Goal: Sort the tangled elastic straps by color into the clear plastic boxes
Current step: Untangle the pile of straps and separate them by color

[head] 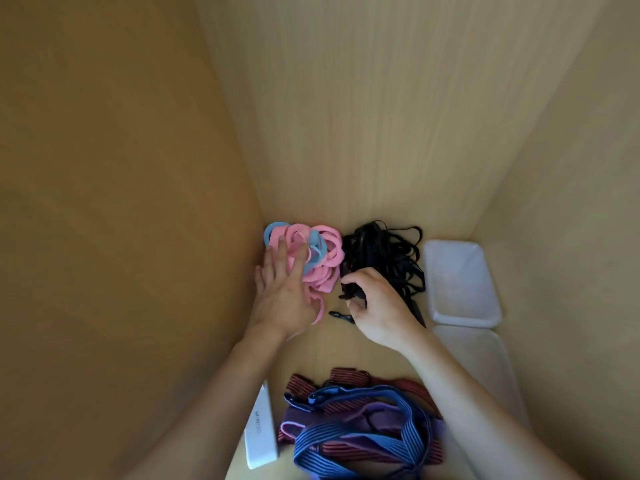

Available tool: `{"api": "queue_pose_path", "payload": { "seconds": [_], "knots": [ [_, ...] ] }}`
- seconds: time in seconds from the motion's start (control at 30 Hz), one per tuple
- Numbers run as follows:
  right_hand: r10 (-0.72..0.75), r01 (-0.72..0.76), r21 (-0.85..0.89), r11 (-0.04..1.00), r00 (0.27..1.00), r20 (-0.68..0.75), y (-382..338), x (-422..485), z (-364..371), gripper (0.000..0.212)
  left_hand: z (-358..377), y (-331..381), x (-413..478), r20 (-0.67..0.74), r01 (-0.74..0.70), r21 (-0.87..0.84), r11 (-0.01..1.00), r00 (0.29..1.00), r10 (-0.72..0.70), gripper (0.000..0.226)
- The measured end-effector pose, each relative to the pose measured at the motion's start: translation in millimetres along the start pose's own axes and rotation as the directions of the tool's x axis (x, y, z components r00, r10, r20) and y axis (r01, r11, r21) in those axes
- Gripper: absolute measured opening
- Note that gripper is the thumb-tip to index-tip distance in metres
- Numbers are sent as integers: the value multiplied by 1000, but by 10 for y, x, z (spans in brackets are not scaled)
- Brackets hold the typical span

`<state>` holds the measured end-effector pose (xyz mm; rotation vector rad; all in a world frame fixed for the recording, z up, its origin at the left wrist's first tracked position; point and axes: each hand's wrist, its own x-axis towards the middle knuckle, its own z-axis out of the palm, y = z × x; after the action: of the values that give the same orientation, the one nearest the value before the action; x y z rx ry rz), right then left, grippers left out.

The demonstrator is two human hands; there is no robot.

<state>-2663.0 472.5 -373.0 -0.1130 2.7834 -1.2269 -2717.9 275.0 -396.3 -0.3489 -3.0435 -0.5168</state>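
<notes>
A tangle of pink and light blue straps (320,261) lies in the far left corner of the wooden compartment. My left hand (282,289) rests flat on its left side with fingers straight. Beside it lies a heap of black straps (384,254). My right hand (377,306) has its fingers curled round the near end of a black strap with a clip. Near me sits a pile of blue-striped, red-striped and purple straps (363,424). Two clear plastic boxes stand on the right, the far box (457,282) and the near box (481,362), partly hidden by my right forearm.
A white rectangular box (259,434) stands against the left wall near me. Wooden walls close in on the left, back and right. Bare wood floor (332,351) shows between the far heaps and the near pile.
</notes>
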Motion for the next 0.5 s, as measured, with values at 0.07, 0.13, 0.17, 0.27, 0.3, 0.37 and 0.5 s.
{"api": "queue_pose_path", "payload": {
  "seconds": [0.07, 0.13, 0.17, 0.27, 0.3, 0.37, 0.5],
  "knots": [
    [4, -4, -18, 1000, 1000, -16, 18, -79, 19, 34, -84, 32, -91, -24, 0, -10, 1000, 1000, 0, 99],
    [4, -5, -25, 1000, 999, -35, 26, -132, 27, 35, -192, 66, -167, -30, 11, -52, 999, 999, -13, 93],
    [7, -8, -26, 1000, 999, -41, 32, -153, 31, 35, -253, 89, -207, -32, 11, -87, 996, 999, -14, 91],
    [21, -22, -16, 1000, 998, -60, 58, -224, 37, 37, -407, 151, -346, -47, -40, -171, 984, 998, 32, 90],
    [22, -23, -10, 1000, 997, -71, 68, -253, 36, 37, -434, 162, -399, -38, -60, -182, 981, 998, 54, 91],
    [18, -18, -6, 1000, 995, -98, 83, -323, 30, 36, -441, 166, -507, 21, -87, -188, 978, 995, 93, 94],
    [17, -19, -11, 1000, 992, -122, 81, -541, -3, 33, -320, 172, -808, 148, -113, -227, 967, 978, 149, 89]
  ]
}}
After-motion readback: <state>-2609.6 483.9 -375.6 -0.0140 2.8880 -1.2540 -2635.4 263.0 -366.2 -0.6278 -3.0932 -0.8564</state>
